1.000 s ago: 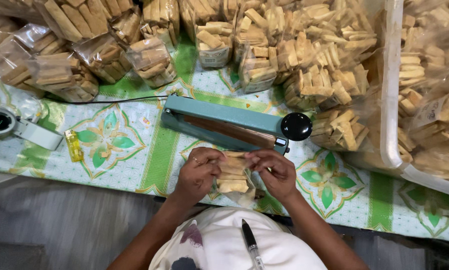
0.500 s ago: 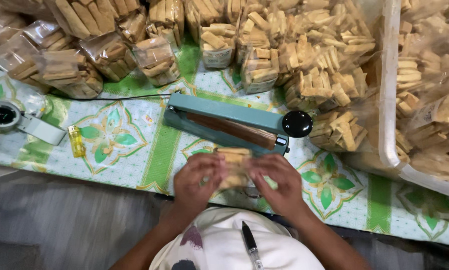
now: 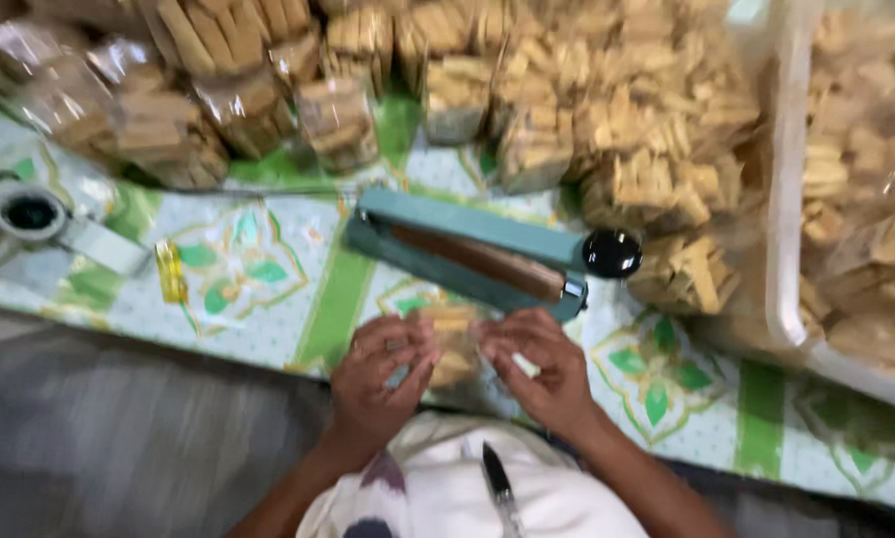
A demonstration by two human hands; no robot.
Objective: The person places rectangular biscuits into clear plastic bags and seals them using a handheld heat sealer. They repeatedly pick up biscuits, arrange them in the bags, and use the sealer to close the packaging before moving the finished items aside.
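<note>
Left hand (image 3: pixel 378 374): forearm rising from the lower edge of the view, palm turned inward, fingers (image 3: pixel 408 344) curled and pinching the left side of a small clear bag of biscuit sticks (image 3: pixel 450 344).

Right hand (image 3: pixel 542 369): forearm entering from the lower right, fingers (image 3: pixel 502 344) bent and pinching the right side of the same bag.

Small clear bag of biscuit sticks: held between both hands just in front of the teal heat sealer (image 3: pixel 472 261), above the tabletop (image 3: pixel 268 289) with its green-patterned cloth. The picture is blurred, so its mouth cannot be made out.

Teal heat sealer: lies slantwise on the cloth, black knob (image 3: pixel 612 253) at its right end.

Filled bags (image 3: pixel 527 120): piled behind the sealer. A large clear tub (image 3: pixel 791 199) of biscuit sticks stands to the sealer's right. A tape dispenser (image 3: pixel 39 219) and a small yellow object (image 3: pixel 171 271) lie to its left.

Change from half a second ago: both hands remain on the bag near the sealer's front edge; the fingers have shifted from covering the bag to pinching its sides. The whole view has moved slightly.
</note>
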